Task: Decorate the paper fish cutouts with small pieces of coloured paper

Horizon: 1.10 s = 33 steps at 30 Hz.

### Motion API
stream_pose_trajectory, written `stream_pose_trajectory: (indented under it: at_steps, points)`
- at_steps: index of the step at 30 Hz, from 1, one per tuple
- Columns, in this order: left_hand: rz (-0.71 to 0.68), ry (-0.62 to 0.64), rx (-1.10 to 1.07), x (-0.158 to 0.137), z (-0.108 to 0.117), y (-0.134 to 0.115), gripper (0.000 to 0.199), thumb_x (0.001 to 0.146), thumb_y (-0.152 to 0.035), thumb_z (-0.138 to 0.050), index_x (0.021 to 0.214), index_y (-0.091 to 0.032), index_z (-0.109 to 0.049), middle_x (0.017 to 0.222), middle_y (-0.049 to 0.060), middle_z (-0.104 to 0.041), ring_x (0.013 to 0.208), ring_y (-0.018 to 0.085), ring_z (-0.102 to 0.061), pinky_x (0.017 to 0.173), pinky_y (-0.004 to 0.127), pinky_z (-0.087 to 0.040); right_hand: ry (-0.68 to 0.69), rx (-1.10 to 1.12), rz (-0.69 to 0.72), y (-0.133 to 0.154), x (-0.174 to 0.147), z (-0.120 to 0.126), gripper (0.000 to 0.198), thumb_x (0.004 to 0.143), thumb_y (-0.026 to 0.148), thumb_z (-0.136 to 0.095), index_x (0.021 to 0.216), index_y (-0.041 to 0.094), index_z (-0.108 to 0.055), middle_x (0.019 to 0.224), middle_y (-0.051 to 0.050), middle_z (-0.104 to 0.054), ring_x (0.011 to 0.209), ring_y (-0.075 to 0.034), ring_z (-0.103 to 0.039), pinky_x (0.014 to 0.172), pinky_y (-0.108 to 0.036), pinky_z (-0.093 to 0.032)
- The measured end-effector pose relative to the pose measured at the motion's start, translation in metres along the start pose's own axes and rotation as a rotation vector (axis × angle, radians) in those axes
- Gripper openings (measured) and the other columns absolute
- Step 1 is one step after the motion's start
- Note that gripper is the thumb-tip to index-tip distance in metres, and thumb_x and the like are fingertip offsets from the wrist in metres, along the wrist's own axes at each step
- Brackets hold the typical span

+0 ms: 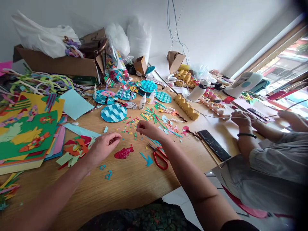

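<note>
My right hand (148,128) is pinched over a scatter of small coloured paper bits (131,124); whatever its fingertips hold is too small or hidden to make out. Loosely curled, my left hand (106,146) hovers above the table, a gap between thumb and fingers and nothing visible in it. A dark red paper fish (124,152) lies between my forearms, close to the left hand. Red-handled scissors (160,158) rest beside my right forearm, near blue paper scraps (148,159). Behind the right hand are thin green paper strips (152,115) and a blue wavy-patterned disc (113,112).
Two small glue bottles (142,102) stand behind the strips. Coloured paper sheets (29,134) and offcuts (77,149) lie left. At right are a phone (214,145), a white bottle (199,90) and another person's hands (242,120) on a long thin rod (216,117).
</note>
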<state>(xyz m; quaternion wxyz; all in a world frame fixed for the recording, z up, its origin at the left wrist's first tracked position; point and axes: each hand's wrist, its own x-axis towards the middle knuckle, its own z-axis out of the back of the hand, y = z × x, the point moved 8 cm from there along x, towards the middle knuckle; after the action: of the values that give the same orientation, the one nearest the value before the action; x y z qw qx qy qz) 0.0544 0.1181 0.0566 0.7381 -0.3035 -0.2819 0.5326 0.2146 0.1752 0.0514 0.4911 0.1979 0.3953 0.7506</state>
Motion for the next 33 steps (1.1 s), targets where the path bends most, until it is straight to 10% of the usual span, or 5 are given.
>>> stream_pose_trajectory:
  at_steps: [12,33]
  points:
    - [0.044,0.110,-0.359,0.023,-0.026,-0.011,0.025,0.073,-0.035,-0.050,0.088,-0.016,-0.058,0.077,0.002,-0.063,0.061,0.012,-0.053,0.053,0.022,-0.042,0.105,0.493,-0.003,0.023,-0.010,-0.036,0.006,0.071,0.017,-0.051,0.066,0.014,-0.048,0.054,0.006,-0.048,0.049,-0.005,-0.046,0.049,-0.018,-0.035]
    - [0.143,0.045,-0.461,0.023,-0.026,0.001,0.017,0.068,-0.034,-0.051,0.066,-0.017,-0.052,0.059,-0.004,-0.048,0.053,0.009,-0.043,0.050,0.021,-0.038,-0.039,0.356,-0.032,0.014,-0.011,-0.031,0.006,0.069,0.011,-0.047,0.070,0.015,-0.051,0.059,0.004,-0.051,0.052,-0.006,-0.048,0.051,-0.018,-0.038]
